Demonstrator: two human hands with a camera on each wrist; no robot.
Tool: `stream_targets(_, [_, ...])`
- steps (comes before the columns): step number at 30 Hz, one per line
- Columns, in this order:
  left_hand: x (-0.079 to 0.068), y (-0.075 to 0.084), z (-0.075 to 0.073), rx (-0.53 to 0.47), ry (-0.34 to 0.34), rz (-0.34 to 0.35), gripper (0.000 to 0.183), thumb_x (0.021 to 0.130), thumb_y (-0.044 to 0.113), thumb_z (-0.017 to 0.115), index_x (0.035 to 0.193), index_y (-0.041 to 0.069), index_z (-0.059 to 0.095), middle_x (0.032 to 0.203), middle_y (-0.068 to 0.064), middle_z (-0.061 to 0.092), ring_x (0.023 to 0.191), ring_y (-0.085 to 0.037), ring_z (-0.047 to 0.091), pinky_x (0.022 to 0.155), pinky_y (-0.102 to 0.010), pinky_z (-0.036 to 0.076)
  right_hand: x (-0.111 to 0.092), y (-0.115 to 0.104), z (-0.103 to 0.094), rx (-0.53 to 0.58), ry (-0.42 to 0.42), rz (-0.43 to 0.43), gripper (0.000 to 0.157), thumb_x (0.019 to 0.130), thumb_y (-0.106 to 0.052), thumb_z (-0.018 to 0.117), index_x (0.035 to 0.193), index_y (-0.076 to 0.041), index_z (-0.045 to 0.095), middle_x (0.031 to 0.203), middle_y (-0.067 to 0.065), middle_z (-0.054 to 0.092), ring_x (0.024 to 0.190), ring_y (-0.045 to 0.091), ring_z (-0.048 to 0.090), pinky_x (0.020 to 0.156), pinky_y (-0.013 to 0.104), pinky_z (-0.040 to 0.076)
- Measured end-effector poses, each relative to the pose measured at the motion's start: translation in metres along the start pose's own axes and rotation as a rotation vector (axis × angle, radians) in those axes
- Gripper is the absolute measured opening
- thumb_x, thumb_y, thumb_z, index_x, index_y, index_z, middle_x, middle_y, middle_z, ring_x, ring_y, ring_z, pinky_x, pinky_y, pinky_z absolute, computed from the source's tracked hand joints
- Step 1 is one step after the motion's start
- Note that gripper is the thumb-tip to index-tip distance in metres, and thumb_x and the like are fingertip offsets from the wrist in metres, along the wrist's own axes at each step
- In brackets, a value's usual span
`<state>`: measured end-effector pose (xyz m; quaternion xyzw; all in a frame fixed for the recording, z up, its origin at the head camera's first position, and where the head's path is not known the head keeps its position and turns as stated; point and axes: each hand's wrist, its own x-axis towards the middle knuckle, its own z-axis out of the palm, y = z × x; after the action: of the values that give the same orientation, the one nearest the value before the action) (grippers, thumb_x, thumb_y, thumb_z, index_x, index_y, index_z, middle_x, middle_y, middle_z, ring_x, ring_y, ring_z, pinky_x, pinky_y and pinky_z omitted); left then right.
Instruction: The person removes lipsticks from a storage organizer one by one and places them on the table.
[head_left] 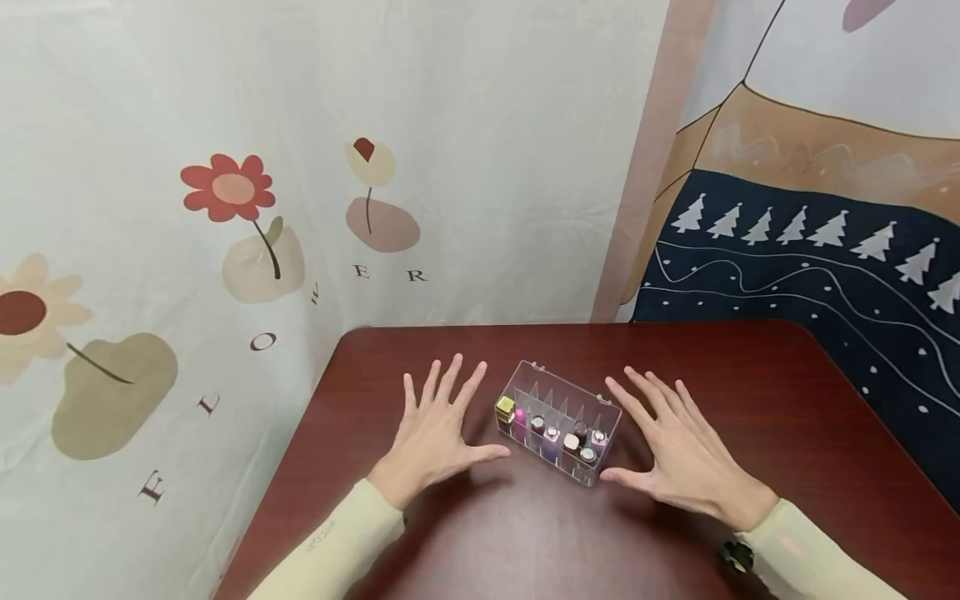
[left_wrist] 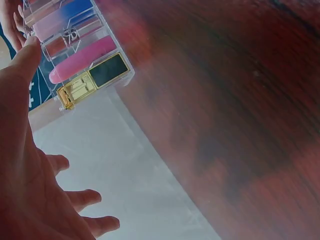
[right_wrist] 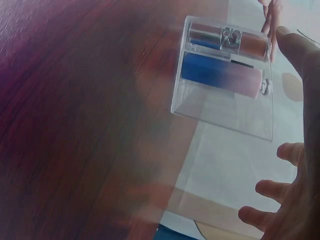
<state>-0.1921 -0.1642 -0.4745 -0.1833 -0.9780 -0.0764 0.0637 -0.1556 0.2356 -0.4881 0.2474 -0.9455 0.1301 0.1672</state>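
A clear plastic organizer box [head_left: 558, 392] with pointed dividers stands at an angle on the table, holding several lipstick tubes upright. At its left end is a gold-and-black lipstick [left_wrist: 92, 80], with a bright pink tube [left_wrist: 82, 59] beside it. Toward the right end stands a blue-to-pink tube [right_wrist: 220, 74]. My left hand [head_left: 435, 433] is spread to the left of the box, thumb pointing at its near left side. On the other side my right hand [head_left: 678, 446] is spread likewise, its thumb close to the near right corner. Neither hand holds anything.
The dark red-brown wooden table [head_left: 525, 542] carries the box. Behind and to the left hangs a pale curtain [head_left: 487, 150] printed with flowers and letters. A navy cloth with white trees [head_left: 750, 267] hangs at the right. A dark device [head_left: 737, 557] sits at the right wrist.
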Motion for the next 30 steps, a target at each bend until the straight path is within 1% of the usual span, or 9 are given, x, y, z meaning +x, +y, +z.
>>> stream_targets(1, [0.001, 0.001, 0.000, -0.002, 0.007, 0.006, 0.136, 0.083, 0.101, 0.072, 0.188, 0.043, 0.008, 0.199, -0.009, 0.014, 0.183, -0.049, 0.017, 0.142, -0.088, 0.005, 0.001, -0.001, 0.000, -0.003, 0.007, -0.011, 0.127, 0.083, -0.085, 0.088, 0.185, -0.033, 0.033, 0.188, 0.013, 0.040, 0.166, 0.050, 0.049, 0.134, 0.083, 0.037])
stream_targets(4, [0.002, 0.003, -0.001, 0.002, 0.019, 0.019, 0.135, 0.083, 0.100, 0.073, 0.189, 0.042, 0.011, 0.198, -0.010, 0.018, 0.182, -0.049, 0.020, 0.142, -0.087, 0.008, 0.002, -0.006, 0.002, -0.006, 0.006, -0.039, 0.128, 0.083, -0.085, 0.088, 0.185, -0.031, 0.033, 0.185, 0.015, 0.044, 0.161, 0.048, 0.056, 0.131, 0.084, 0.040])
stream_targets(8, [0.006, 0.006, 0.001, 0.006, 0.009, 0.034, 0.134, 0.084, 0.100, 0.072, 0.188, 0.042, 0.010, 0.198, -0.009, 0.019, 0.182, -0.048, 0.021, 0.142, -0.087, 0.008, 0.003, -0.011, 0.003, 0.001, 0.005, -0.057, 0.128, 0.083, -0.082, 0.090, 0.185, -0.029, 0.035, 0.180, 0.016, 0.049, 0.156, 0.042, 0.062, 0.132, 0.083, 0.041])
stream_targets(12, [0.012, 0.011, 0.002, 0.009, -0.002, 0.062, 0.134, 0.085, 0.100, 0.071, 0.188, 0.043, 0.009, 0.198, -0.007, 0.018, 0.182, -0.047, 0.022, 0.142, -0.088, 0.009, 0.004, -0.014, 0.004, -0.008, 0.018, -0.077, 0.128, 0.082, -0.081, 0.092, 0.184, -0.027, 0.037, 0.175, 0.016, 0.056, 0.153, 0.039, 0.064, 0.133, 0.077, 0.043])
stream_targets(17, [0.021, 0.017, 0.000, 0.034, 0.037, 0.118, 0.135, 0.083, 0.099, 0.075, 0.188, 0.041, 0.014, 0.196, -0.009, 0.025, 0.180, -0.048, 0.029, 0.140, -0.089, 0.017, 0.007, -0.014, 0.004, -0.031, 0.043, -0.110, 0.126, 0.083, -0.083, 0.089, 0.183, -0.023, 0.039, 0.167, 0.014, 0.062, 0.145, 0.038, 0.068, 0.128, 0.069, 0.052])
stream_targets(20, [0.027, 0.020, -0.001, 0.038, 0.056, 0.155, 0.135, 0.082, 0.096, 0.079, 0.188, 0.040, 0.017, 0.195, -0.009, 0.029, 0.179, -0.048, 0.032, 0.139, -0.089, 0.020, 0.009, -0.014, 0.005, -0.032, 0.043, -0.106, 0.125, 0.084, -0.083, 0.088, 0.182, -0.022, 0.040, 0.163, 0.012, 0.063, 0.142, 0.037, 0.068, 0.123, 0.067, 0.057])
stream_targets(25, [0.036, 0.023, 0.001, 0.044, 0.020, 0.204, 0.136, 0.084, 0.093, 0.082, 0.189, 0.038, 0.013, 0.196, -0.007, 0.024, 0.180, -0.045, 0.030, 0.141, -0.085, 0.022, 0.010, -0.016, 0.007, -0.032, 0.049, -0.093, 0.125, 0.082, -0.079, 0.093, 0.180, -0.018, 0.044, 0.155, 0.012, 0.067, 0.135, 0.037, 0.071, 0.116, 0.065, 0.061])
stream_targets(28, [0.040, 0.024, 0.002, 0.045, 0.011, 0.228, 0.135, 0.085, 0.090, 0.084, 0.189, 0.036, 0.016, 0.196, -0.007, 0.024, 0.179, -0.045, 0.033, 0.141, -0.085, 0.024, 0.010, -0.018, 0.009, -0.036, 0.050, -0.089, 0.125, 0.081, -0.078, 0.094, 0.178, -0.015, 0.046, 0.150, 0.013, 0.069, 0.132, 0.037, 0.072, 0.114, 0.064, 0.062])
stream_targets(30, [0.043, 0.026, 0.004, 0.047, 0.018, 0.245, 0.134, 0.085, 0.089, 0.085, 0.188, 0.034, 0.021, 0.195, -0.007, 0.027, 0.177, -0.045, 0.037, 0.140, -0.086, 0.026, 0.011, -0.019, 0.011, -0.040, 0.049, -0.086, 0.124, 0.081, -0.077, 0.094, 0.177, -0.013, 0.047, 0.149, 0.013, 0.070, 0.130, 0.037, 0.073, 0.114, 0.063, 0.062])
